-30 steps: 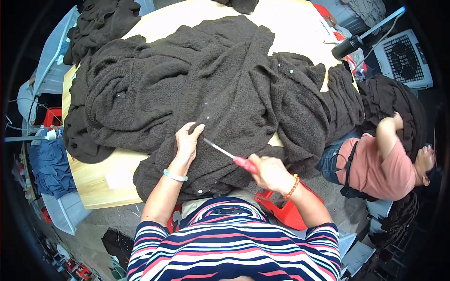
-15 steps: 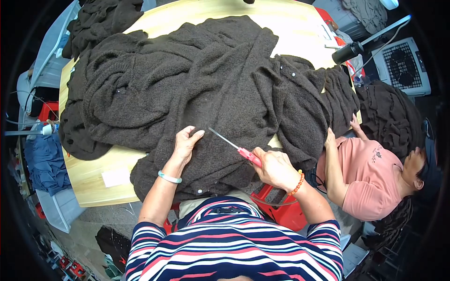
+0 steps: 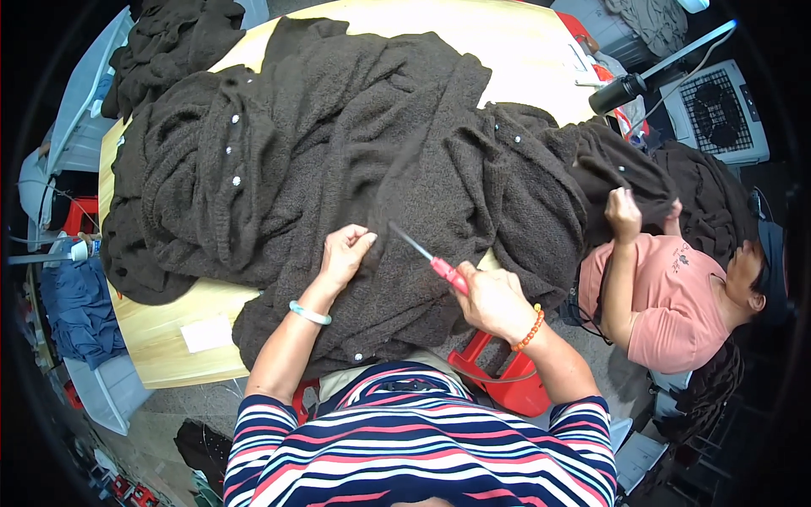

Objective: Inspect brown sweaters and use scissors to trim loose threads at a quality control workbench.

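Dark brown knitted garments (image 3: 321,182) with pale buttons lie in a wide heap on the table before me. In my right hand (image 3: 498,304) is a red-handled tool with a thin metal shaft (image 3: 414,242), its fingers wrapped round the handle. The shaft points up and left over the knit, its tip a little right of my left fingers. My left hand (image 3: 345,256) hovers at the knit with thumb and fingers pinched together. What lies in that pinch, if anything, is too small to see.
At the right, a person in a pink shirt (image 3: 667,296) handles a brown knit with both hands. A pale wood table (image 3: 169,346) bears a white paper (image 3: 207,335). A black lamp head (image 3: 617,95) juts in at the upper right. A red stool (image 3: 507,380) stands below the table edge.
The knit at the left has shifted, and a row of buttons now shows there. The co-worker has lifted part of a garment. My hands and the tool have barely moved.
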